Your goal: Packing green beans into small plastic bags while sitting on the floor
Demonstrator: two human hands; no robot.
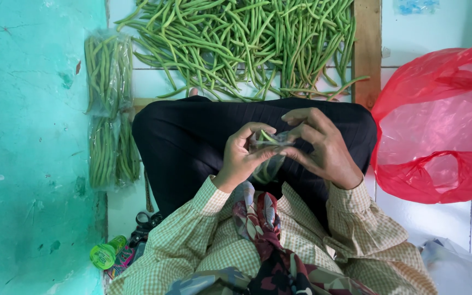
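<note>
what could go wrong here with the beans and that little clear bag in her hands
1. The clear bag is pinched at its mouth between the left hand and right hand, over the lap; thin plastic like this may tear or slip, dropping beans onto the black cloth.

2. The loose beans lie heaped on the floor tiles just past the knees, so a shifted leg might crush or scatter them.

3. The red bag sits close to the right elbow and may get knocked.

We are seeing glossy clear plastic around the bean packs [108,74], and a thin, shiny red bag [438,125]. The loose beans [236,43] are looking smooth and matt. The board [367,49] is showing bare wood, the floor [430,24] glazed tile, the shirt [192,240] checked cloth.
</note>
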